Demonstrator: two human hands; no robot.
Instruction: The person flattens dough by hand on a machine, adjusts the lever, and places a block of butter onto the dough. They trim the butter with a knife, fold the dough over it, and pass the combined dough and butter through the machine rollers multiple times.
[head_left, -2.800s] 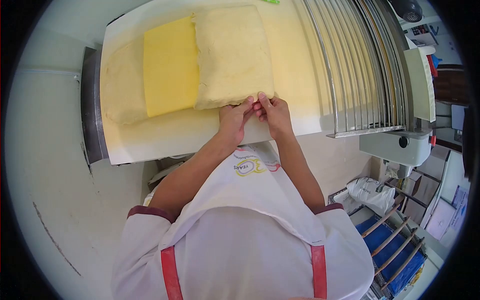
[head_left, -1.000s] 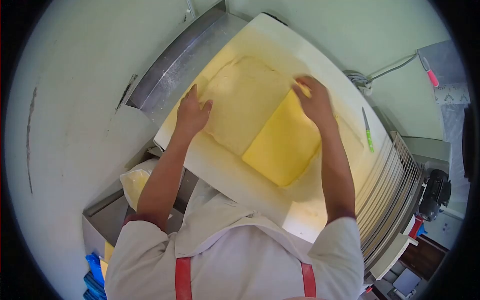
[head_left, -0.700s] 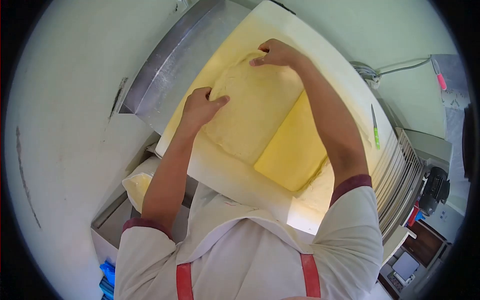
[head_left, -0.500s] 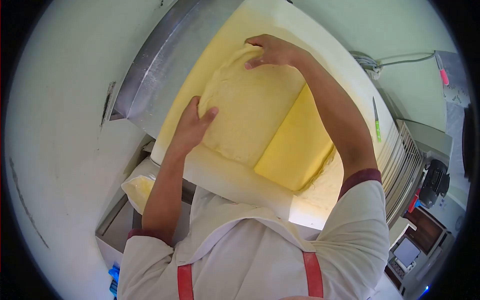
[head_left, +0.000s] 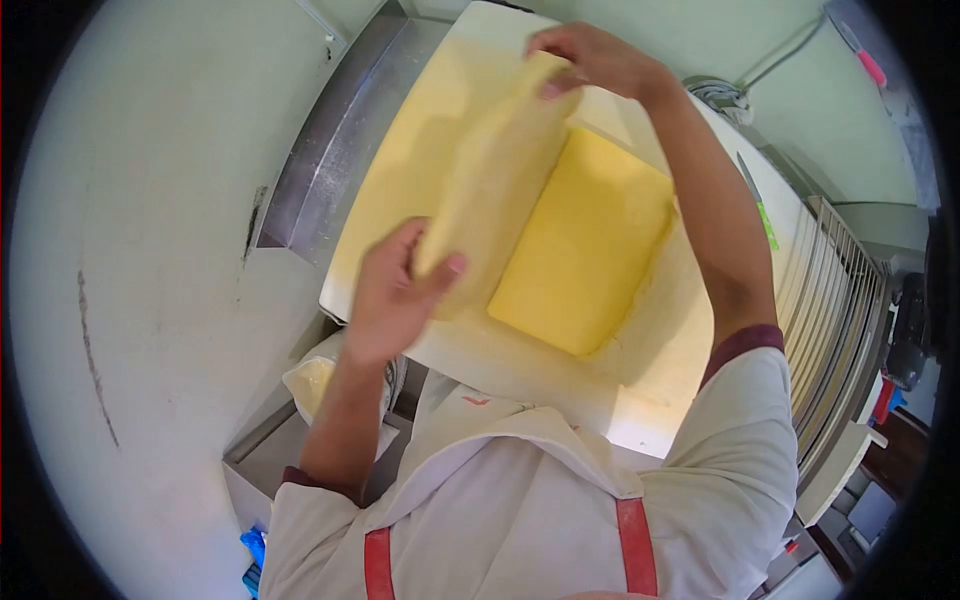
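A pale dough sheet hangs raised between my two hands, its left edge lifted off the worktable. My left hand pinches the near corner of that edge, thumb on top. At the far corner my right hand grips the same edge between thumb and fingers. Both hands are slightly blurred. Just right of the lifted flap, a flat, bright yellow slab, like butter, lies exposed on the lower dough. The flap's underside is hidden.
The white worktable is dusted pale yellow. A green-handled knife lies near its right edge, beside a wire rack. An open bag stands below the left corner. A metal trough runs along the far left; a coiled cable lies behind.
Both hands have raised the dough sheet's left edge and carried it up and to the right. The sheet now stands as a narrow flap. The camera view has shifted slightly.
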